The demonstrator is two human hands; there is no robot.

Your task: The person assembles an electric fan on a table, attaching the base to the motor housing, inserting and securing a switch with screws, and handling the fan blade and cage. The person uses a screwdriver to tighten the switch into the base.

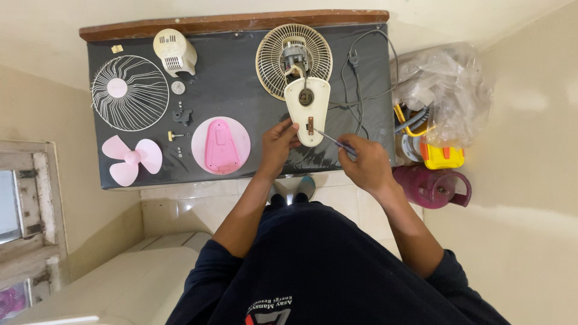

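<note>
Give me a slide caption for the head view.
Left hand steadies a cream fan body while right hand applies a screwdriver.
</note>
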